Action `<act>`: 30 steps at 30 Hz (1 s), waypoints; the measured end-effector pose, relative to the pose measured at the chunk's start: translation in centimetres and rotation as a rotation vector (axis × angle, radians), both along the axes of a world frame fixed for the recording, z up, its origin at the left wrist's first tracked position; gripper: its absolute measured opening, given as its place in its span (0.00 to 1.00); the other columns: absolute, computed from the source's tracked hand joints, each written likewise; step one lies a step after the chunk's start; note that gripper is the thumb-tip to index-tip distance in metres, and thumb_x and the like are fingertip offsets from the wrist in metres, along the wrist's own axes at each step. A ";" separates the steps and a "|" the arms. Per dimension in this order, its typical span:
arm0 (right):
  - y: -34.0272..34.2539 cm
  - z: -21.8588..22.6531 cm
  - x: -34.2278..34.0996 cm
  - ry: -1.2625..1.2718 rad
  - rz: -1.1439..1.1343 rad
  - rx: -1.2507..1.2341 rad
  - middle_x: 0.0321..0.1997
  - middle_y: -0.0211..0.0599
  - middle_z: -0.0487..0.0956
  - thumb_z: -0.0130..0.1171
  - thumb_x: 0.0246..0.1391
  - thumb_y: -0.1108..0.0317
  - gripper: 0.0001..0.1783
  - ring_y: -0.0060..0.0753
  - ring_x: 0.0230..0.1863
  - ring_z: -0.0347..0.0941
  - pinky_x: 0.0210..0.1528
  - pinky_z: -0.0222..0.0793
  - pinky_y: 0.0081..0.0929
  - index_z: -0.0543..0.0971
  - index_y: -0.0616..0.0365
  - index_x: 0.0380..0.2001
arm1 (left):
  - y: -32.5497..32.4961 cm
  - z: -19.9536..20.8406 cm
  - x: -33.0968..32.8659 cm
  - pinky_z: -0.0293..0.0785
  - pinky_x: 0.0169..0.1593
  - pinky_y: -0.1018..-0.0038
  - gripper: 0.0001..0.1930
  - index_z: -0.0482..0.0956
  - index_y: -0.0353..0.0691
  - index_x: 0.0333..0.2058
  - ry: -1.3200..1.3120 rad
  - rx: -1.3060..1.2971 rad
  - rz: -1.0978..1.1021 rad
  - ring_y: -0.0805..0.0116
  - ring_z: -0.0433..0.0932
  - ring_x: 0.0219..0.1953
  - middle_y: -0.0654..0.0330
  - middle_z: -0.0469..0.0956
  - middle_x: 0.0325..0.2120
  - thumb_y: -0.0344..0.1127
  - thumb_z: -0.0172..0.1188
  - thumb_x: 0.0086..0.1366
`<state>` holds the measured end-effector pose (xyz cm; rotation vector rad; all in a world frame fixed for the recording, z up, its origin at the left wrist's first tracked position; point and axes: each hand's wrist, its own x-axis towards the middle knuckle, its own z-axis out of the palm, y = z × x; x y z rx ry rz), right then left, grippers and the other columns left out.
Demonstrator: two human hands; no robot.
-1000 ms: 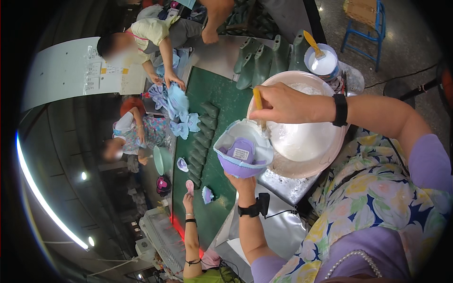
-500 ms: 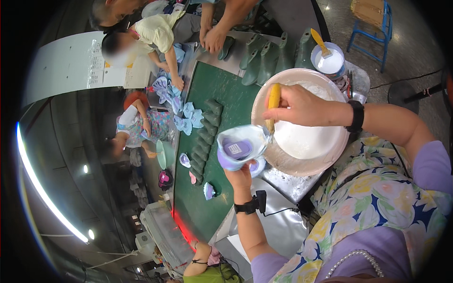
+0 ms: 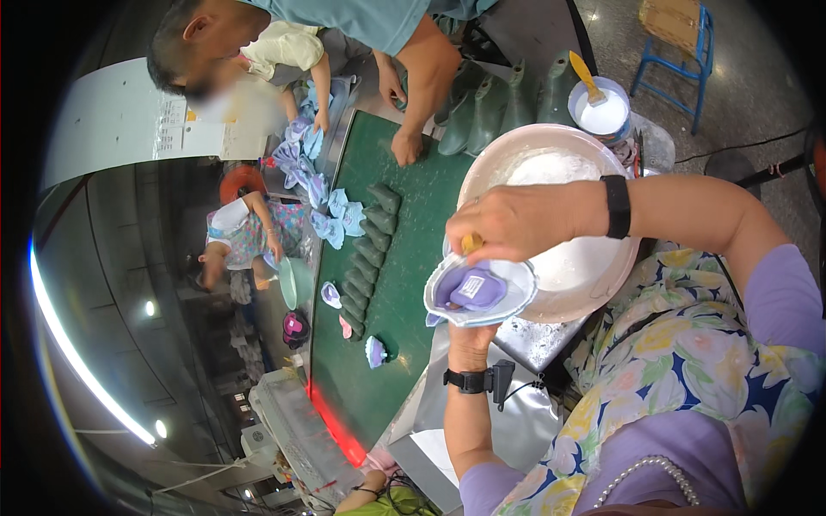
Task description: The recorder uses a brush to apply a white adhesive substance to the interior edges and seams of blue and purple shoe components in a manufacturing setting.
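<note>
My left hand [image 3: 475,335] is under a light blue and purple shoe upper [image 3: 520,288], holding it from below, with most of its fingers hidden. The opening of the upper faces up, showing a purple inside with a white label. My right hand [image 3: 508,222] is closed around a brush with a yellow handle [image 3: 471,243], just over the far edge of the upper. The bristles are hidden, so I cannot tell whether they touch it. Beneath my right wrist lies a wide pale pink basin [image 3: 621,273] of white liquid [image 3: 572,262].
A green work surface [image 3: 400,297] carries a slanting row of dark green shoe lasts [image 3: 368,251] and several small uppers [image 3: 376,351]. Larger lasts [image 3: 496,112] stand at its far end, beside a bucket [image 3: 607,116] holding another brush [image 3: 585,76]. A co-worker's hand [image 3: 408,146] reaches over the surface.
My right hand has brought the brush left and down to the upper. My left hand has shifted the upper right and turned it. A co-worker has leaned in, one hand now over the green surface.
</note>
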<state>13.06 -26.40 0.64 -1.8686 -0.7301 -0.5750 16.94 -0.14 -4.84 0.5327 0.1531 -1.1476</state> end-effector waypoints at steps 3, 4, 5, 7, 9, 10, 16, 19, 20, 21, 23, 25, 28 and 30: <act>-1.3 0.3 -0.4 0.249 0.016 -0.026 0.29 0.43 0.78 0.61 0.54 0.66 0.10 0.48 0.34 0.78 0.37 0.71 0.36 0.74 0.59 0.35 | 0.3 0.3 0.4 0.70 0.60 0.52 0.26 0.70 0.43 0.57 -0.160 0.346 0.254 0.56 0.74 0.55 0.55 0.74 0.54 0.53 0.48 0.68; -1.6 0.2 -0.5 0.231 -0.006 -0.079 0.26 0.49 0.78 0.60 0.52 0.66 0.11 0.53 0.31 0.77 0.35 0.70 0.40 0.73 0.60 0.35 | 0.5 0.6 0.4 0.70 0.60 0.53 0.26 0.70 0.43 0.57 -0.327 0.364 0.260 0.56 0.74 0.56 0.55 0.73 0.55 0.53 0.48 0.68; -1.7 0.4 -0.7 0.232 0.003 -0.081 0.26 0.49 0.78 0.60 0.52 0.66 0.11 0.53 0.31 0.77 0.35 0.70 0.40 0.73 0.60 0.35 | 0.4 1.5 0.4 0.70 0.60 0.54 0.26 0.70 0.42 0.58 -0.493 0.384 0.268 0.56 0.73 0.56 0.55 0.73 0.55 0.53 0.49 0.68; -2.1 1.1 -1.3 0.469 0.031 -0.132 0.27 0.47 0.78 0.61 0.52 0.67 0.11 0.51 0.32 0.77 0.35 0.71 0.39 0.73 0.59 0.36 | 0.1 3.6 0.8 0.70 0.61 0.52 0.22 0.67 0.42 0.59 -0.340 0.198 0.266 0.54 0.70 0.58 0.55 0.70 0.57 0.44 0.49 0.70; -1.9 1.1 -0.6 0.336 -0.043 -0.022 0.28 0.47 0.78 0.61 0.53 0.66 0.11 0.51 0.32 0.78 0.36 0.71 0.38 0.73 0.59 0.36 | -0.3 4.3 1.2 0.74 0.57 0.56 0.21 0.67 0.42 0.59 -0.472 0.535 0.246 0.58 0.74 0.54 0.58 0.72 0.53 0.43 0.50 0.71; -1.7 1.3 -0.3 0.202 -0.129 0.096 0.29 0.46 0.79 0.61 0.53 0.66 0.11 0.50 0.33 0.78 0.36 0.71 0.37 0.72 0.58 0.36 | -0.5 4.1 1.3 0.77 0.54 0.61 0.19 0.69 0.42 0.57 -0.536 0.598 0.212 0.62 0.76 0.51 0.60 0.74 0.49 0.43 0.51 0.71; -0.2 0.4 1.5 0.096 -0.006 0.005 0.31 0.42 0.79 0.62 0.53 0.66 0.10 0.50 0.35 0.77 0.38 0.71 0.37 0.73 0.57 0.35 | -1.2 3.5 0.9 0.76 0.55 0.62 0.21 0.68 0.42 0.57 -0.587 0.478 0.281 0.62 0.76 0.51 0.59 0.74 0.49 0.45 0.52 0.70; -0.6 -0.1 1.0 0.233 0.011 -0.114 0.29 0.43 0.79 0.62 0.51 0.66 0.11 0.52 0.35 0.77 0.37 0.71 0.39 0.72 0.56 0.36 | 0.0 2.7 0.8 0.76 0.55 0.61 0.21 0.68 0.41 0.57 -0.600 0.523 0.408 0.61 0.77 0.51 0.58 0.75 0.49 0.46 0.52 0.70; -0.6 0.1 0.9 0.256 0.016 -0.084 0.28 0.43 0.79 0.62 0.51 0.66 0.11 0.51 0.34 0.77 0.37 0.71 0.38 0.72 0.57 0.35 | 1.2 2.5 1.1 0.76 0.55 0.63 0.22 0.67 0.41 0.58 -0.640 0.532 0.373 0.61 0.77 0.50 0.57 0.75 0.49 0.46 0.51 0.71; -0.4 0.5 1.0 0.281 0.026 -0.055 0.28 0.43 0.79 0.62 0.52 0.67 0.11 0.51 0.34 0.77 0.37 0.71 0.37 0.72 0.57 0.34 | 2.1 2.2 1.4 0.76 0.55 0.63 0.22 0.67 0.41 0.58 -0.642 0.536 0.414 0.61 0.77 0.50 0.57 0.75 0.49 0.46 0.51 0.71; 0.9 1.3 1.4 0.253 0.020 -0.015 0.30 0.43 0.80 0.61 0.52 0.67 0.10 0.49 0.33 0.77 0.36 0.71 0.35 0.72 0.59 0.33 | 2.2 2.6 2.1 0.77 0.55 0.62 0.22 0.66 0.39 0.59 -0.558 0.430 0.292 0.60 0.78 0.51 0.54 0.75 0.51 0.42 0.51 0.71; 2.2 1.6 2.2 0.140 -0.118 0.108 0.29 0.42 0.79 0.61 0.52 0.68 0.10 0.47 0.31 0.77 0.36 0.71 0.33 0.72 0.60 0.32 | 2.5 1.2 2.2 0.76 0.56 0.66 0.24 0.65 0.38 0.60 -0.665 0.408 0.307 0.63 0.76 0.53 0.56 0.73 0.53 0.42 0.51 0.71; 2.9 0.9 3.4 0.242 -0.084 -0.055 0.28 0.41 0.78 0.62 0.52 0.69 0.10 0.40 0.29 0.77 0.35 0.71 0.29 0.72 0.61 0.33 | 3.8 0.6 3.1 0.76 0.55 0.67 0.24 0.63 0.40 0.61 -0.749 0.423 0.391 0.66 0.76 0.52 0.57 0.73 0.52 0.42 0.52 0.70; 3.4 0.4 4.0 0.369 -0.048 -0.045 0.27 0.39 0.78 0.62 0.52 0.70 0.10 0.35 0.28 0.76 0.34 0.70 0.26 0.72 0.61 0.33 | 5.8 0.4 4.0 0.80 0.48 0.70 0.23 0.62 0.43 0.62 -0.696 0.516 0.552 0.68 0.77 0.49 0.58 0.75 0.49 0.39 0.51 0.70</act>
